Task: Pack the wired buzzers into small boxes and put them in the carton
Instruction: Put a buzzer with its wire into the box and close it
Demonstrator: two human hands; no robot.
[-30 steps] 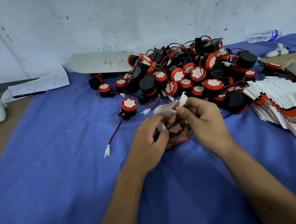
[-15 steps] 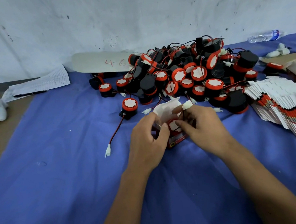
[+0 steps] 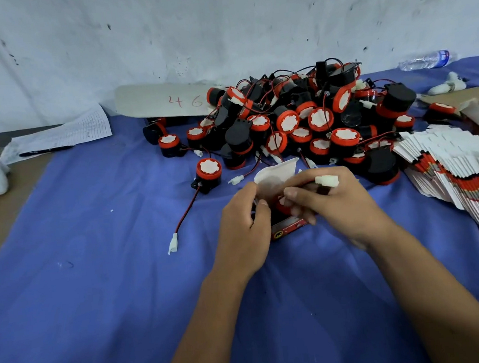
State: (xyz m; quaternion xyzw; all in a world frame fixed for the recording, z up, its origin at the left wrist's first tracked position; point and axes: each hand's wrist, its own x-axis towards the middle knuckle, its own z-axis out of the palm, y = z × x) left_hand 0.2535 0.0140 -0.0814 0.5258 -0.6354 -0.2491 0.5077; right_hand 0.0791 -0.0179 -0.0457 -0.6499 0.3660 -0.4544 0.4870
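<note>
Buzzers, wired, half boxed between your two hands.
Left to right: one loose buzzer [image 3: 208,175] lies on the blue cloth [image 3: 96,283]; your left hand [image 3: 244,227] grips the small box [image 3: 285,228], flap up; your right hand [image 3: 334,201] pinches the white connector [image 3: 326,180] over it; the buzzer pile [image 3: 299,120] sits behind, flat boxes [image 3: 463,177] stacked rightmost.

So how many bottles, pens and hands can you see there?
Bottle: 1
Pen: 1
Hands: 2, the left hand holding the small box, the right hand holding the white plug
Total: 4
</note>
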